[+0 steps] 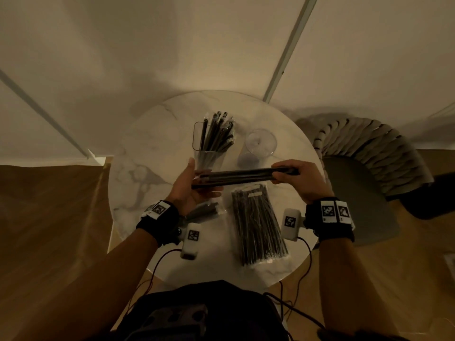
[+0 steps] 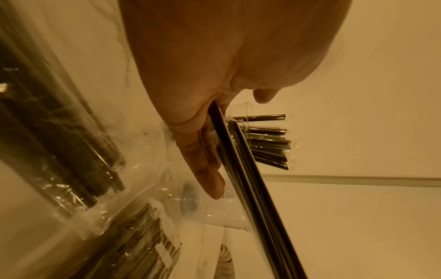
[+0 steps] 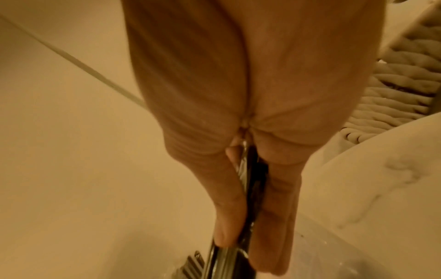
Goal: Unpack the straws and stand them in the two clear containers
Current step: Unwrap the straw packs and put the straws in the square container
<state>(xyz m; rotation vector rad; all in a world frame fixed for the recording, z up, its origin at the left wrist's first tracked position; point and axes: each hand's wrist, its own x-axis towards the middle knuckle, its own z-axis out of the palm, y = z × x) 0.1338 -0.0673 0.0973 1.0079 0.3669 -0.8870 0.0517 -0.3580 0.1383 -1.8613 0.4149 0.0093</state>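
Observation:
I hold a bundle of black straws (image 1: 246, 177) level above the round marble table (image 1: 152, 143). My right hand (image 1: 277, 174) pinches its right end between thumb and fingers; the right wrist view shows the bundle (image 3: 253, 179) squeezed between them. My left hand (image 1: 203, 179) lies palm up under the left end, fingers (image 2: 205, 166) nearly straight, thumb raised off the straws. Just behind stands a clear container (image 1: 209, 156) holding several black straws (image 1: 216, 131). To its right is an empty clear container (image 1: 261, 143).
A sealed clear pack of black straws (image 1: 258, 225) lies on the table near me. Another wrapped pack (image 1: 204, 210) lies under my left wrist. A woven chair (image 1: 369, 153) stands right of the table. Cables hang from both wrists.

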